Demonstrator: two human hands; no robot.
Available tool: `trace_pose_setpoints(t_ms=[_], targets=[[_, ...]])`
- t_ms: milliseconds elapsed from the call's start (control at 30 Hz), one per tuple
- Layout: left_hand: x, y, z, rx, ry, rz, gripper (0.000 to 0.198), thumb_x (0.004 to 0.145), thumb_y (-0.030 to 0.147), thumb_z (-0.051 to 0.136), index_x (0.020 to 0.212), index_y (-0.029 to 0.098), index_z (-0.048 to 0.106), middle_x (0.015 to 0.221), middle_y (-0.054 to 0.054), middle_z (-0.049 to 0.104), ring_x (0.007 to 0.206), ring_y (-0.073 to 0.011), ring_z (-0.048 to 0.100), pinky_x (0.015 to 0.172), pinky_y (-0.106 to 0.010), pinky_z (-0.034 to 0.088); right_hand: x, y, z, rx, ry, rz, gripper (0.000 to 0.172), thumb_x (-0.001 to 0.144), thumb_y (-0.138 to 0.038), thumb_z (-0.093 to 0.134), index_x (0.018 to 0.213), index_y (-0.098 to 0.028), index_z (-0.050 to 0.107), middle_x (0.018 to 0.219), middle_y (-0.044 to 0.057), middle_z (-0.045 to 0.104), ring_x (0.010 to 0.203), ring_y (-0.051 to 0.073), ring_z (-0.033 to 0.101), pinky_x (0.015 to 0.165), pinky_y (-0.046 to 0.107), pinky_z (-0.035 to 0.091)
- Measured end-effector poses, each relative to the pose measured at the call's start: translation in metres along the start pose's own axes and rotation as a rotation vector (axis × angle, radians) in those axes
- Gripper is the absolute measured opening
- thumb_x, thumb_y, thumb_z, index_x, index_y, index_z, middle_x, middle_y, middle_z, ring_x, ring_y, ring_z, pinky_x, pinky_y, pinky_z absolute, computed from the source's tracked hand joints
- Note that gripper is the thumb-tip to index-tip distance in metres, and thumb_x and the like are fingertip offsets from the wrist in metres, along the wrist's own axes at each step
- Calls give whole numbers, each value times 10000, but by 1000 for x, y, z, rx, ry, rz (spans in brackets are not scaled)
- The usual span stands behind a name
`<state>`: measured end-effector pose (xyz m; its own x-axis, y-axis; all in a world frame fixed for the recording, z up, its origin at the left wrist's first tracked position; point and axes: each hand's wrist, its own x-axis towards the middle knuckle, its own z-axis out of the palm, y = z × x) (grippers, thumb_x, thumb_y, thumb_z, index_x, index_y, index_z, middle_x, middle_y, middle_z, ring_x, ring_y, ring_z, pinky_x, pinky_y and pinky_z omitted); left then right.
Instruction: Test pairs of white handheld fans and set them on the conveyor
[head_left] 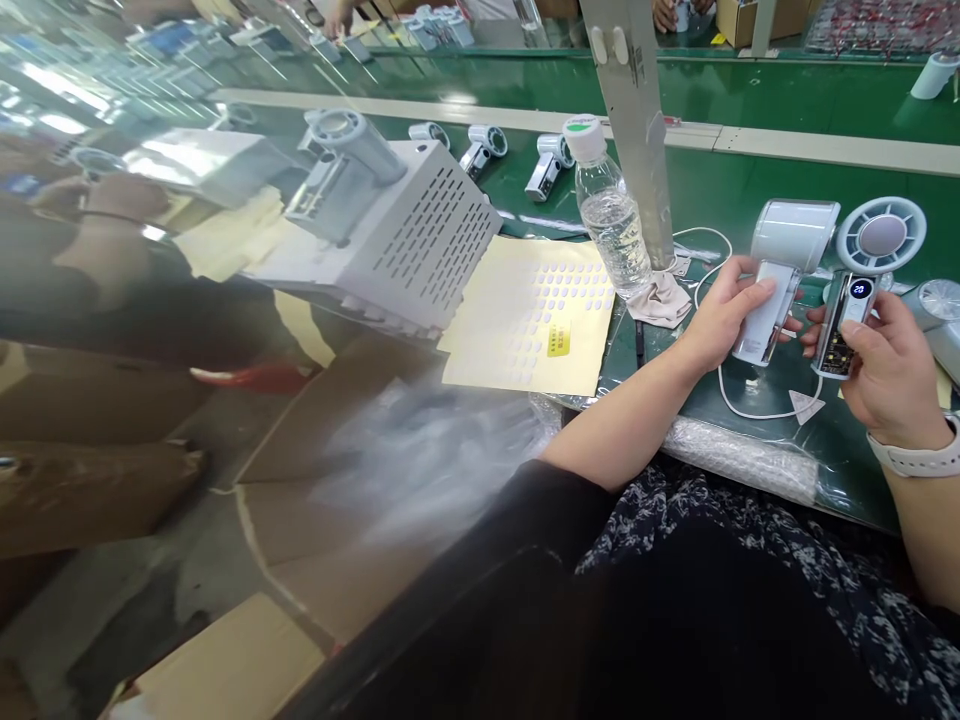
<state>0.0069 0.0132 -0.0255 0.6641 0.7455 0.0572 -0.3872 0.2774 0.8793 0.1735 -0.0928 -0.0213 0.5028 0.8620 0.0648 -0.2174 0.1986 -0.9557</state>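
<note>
- The left hand (pixel 720 315) closes around a white handheld fan (pixel 772 300), with fingers wrapped over its body
- The right hand (pixel 889 365) pinches an open fan handle (pixel 844 325) with lit display, thumb near its circuit board (pixel 834 352)
- Both hands are above the green worktop (pixel 757 95), near a round fan head (pixel 881 235) and a white cable (pixel 757 408)
- A water bottle (pixel 606 215) stands just beside a sticker sheet (pixel 529 320)

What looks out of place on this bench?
A capped water bottle stands on a beige cloth on the green belt, right beside the sticker sheet: an odd item among the parts, and a spill risk. A loose white cable also loops across the belt below the white handheld fan in the left hand.
</note>
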Motion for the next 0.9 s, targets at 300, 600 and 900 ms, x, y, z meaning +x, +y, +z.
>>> trace_pose_setpoints(t_ms=[300,600,900], targets=[[2,-1,-1,11,26,-6,610,912,682,823,1189,281,458,1184,-68,836,946,-291,885,842,-456,695,1,1,-2,-1,-35,-61,397,826,-357,931,1180,-306,760,978,25,816,825,280,804,778,554,793],[0,7,2,-116,79,-78,448,892,489,794,1148,268,501,1287,-77,839,1179,-318,880,1021,-510,721,6,-8,-1,-8,72,-21,265,794,-304,790,1046,-269,713,937,54,806,726,217,722,514,318,605],[-8,10,4,-80,11,-48,633,877,666,889,1242,287,537,1224,-52,834,1097,-307,894,883,-421,715,-7,-19,-1,110,-57,102,570,895,-842,886,940,-275,837,907,49,800,769,232,784,617,392,721]])
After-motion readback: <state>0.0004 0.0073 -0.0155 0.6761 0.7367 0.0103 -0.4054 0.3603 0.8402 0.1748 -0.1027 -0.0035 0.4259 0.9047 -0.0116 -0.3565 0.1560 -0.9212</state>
